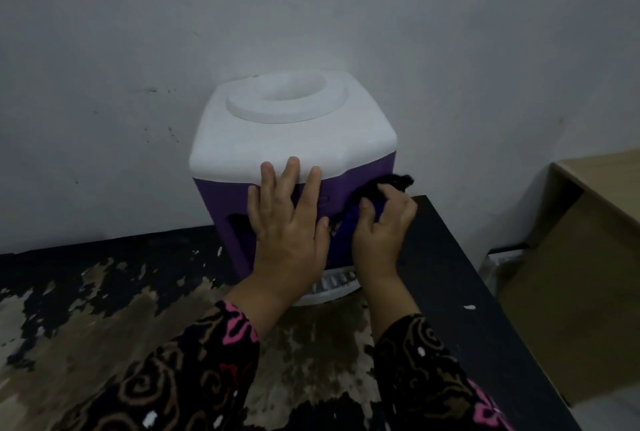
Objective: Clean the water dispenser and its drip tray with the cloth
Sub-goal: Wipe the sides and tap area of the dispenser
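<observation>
"Water dispenser [294, 139], then. Where are the hands on it?"

"The left hand [287, 222] lies flat on the front, fingers straight and spread. The fingertips reach onto the white top and the palm covers the purple body below."

"And the right hand [381, 226]?"

"Its fingers are curled round a black cloth [393, 184], bunched up, and it holds it against the purple front near the right corner. A tuft of cloth sticks out past the corner, above the knuckles."

"Do the two hands touch?"

"They sit just beside each other, with a narrow strip of purple showing between them."

"Where is the drip tray [334, 283]?"

"At the foot of the dispenser, pale with slots. Only a piece shows between the two wrists; the rest is hidden under them."

"What else shows on the dispenser itself?"

"A round raised collar with a hollow in the white top, and a dark recess in the purple front, left of the left hand."

"And where does it stand?"

"At the back of the table [450, 257], close against a grey-white wall [138, 49] with a few dark specks. The table is black, and in front and to the left its finish is worn away in brown and pale patches."

"Anything beyond that?"

"Both sleeves [194, 371] are dark with gold swirls and pink marks. To the right of the table stands a light-brown box [588, 274], though I cannot tell whether it is cardboard or wood."
</observation>
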Demonstrator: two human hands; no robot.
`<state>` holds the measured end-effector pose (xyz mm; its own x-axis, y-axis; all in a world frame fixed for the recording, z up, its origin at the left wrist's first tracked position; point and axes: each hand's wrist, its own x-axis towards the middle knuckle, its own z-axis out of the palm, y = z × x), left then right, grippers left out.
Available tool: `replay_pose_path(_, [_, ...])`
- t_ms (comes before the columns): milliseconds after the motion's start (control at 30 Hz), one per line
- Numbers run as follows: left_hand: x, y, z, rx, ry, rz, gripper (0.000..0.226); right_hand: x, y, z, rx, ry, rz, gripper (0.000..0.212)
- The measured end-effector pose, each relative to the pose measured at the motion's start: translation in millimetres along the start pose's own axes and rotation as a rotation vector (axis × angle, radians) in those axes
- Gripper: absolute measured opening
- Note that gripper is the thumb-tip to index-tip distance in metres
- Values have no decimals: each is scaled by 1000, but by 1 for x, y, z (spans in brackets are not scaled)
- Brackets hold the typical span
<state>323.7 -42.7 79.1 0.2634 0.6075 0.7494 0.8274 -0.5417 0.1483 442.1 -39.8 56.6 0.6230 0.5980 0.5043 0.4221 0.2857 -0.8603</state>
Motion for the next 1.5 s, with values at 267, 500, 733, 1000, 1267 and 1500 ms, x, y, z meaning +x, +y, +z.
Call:
replay_pose_path(267, [-27, 6, 27, 124, -106, 43, 71, 10, 23, -3, -86, 1, 92, 23])
replay_pose_path(500, [-45, 3, 38, 175, -157, 68, 74, -11, 61, -4, -170, -57, 287, 32])
replay_pose_path(733, [-65, 6, 47, 127, -185, 110, 68, 18, 34, 2, -105, 71, 20, 23])
replay_pose_path(1000, [-68, 8, 49, -31, -252, 186, 72, -12, 70, -4, -163, -68, 276, 39])
replay_pose_path(1267, [-45, 4, 58, -56, -398, -47, 68, 9, 53, 2, -189, 25, 35, 28])
replay_pose_path(1500, [-47, 3, 56, -31, -415, -23, 72, -14, 74, -2, -169, -60, 383, 46])
